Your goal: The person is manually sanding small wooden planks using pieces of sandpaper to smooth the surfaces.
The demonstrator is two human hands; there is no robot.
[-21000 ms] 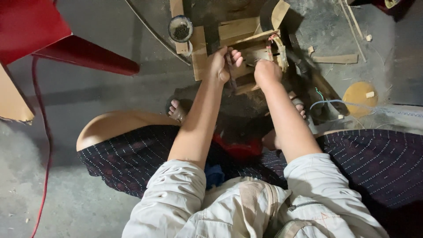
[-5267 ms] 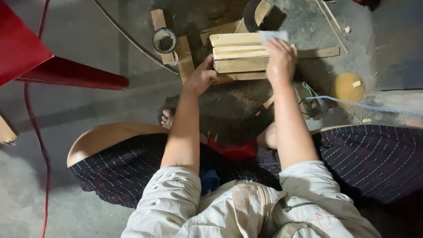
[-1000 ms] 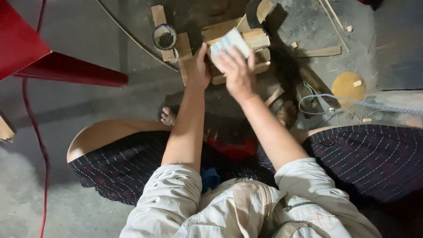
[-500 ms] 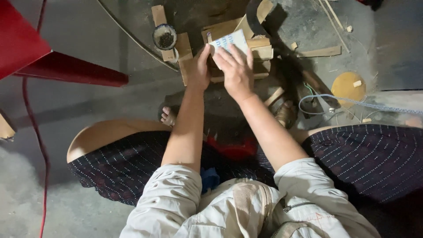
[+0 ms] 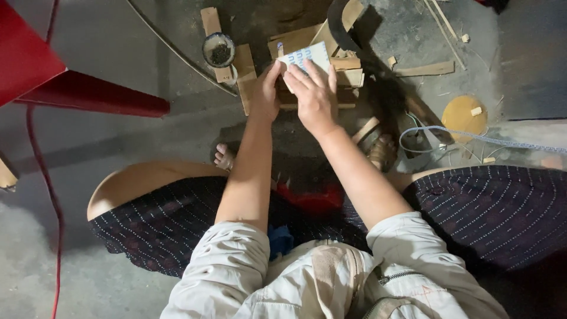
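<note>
A small wooden frame of pale slats point(image 5: 348, 74) lies on the concrete floor ahead of my knees. My right hand point(image 5: 316, 97) presses a pale sheet of sandpaper with blue print point(image 5: 304, 57) flat against the frame's left end. My left hand point(image 5: 267, 94) grips the frame's left edge beside it, thumb up near the sheet. Both forearms reach forward over my lap.
A small round tin of dark bits point(image 5: 218, 50) sits on a wooden strip point(image 5: 211, 29) to the left. A red stool point(image 5: 71, 82) stands far left, a red cable point(image 5: 47, 195) runs below it. A round wooden disc point(image 5: 463, 116), a blue-white tape point(image 5: 472, 137) and scrap slats lie right.
My right hand has slid the sandpaper sheet a little left and down on the frame over the last second. The left hand stays on the frame's edge.
</note>
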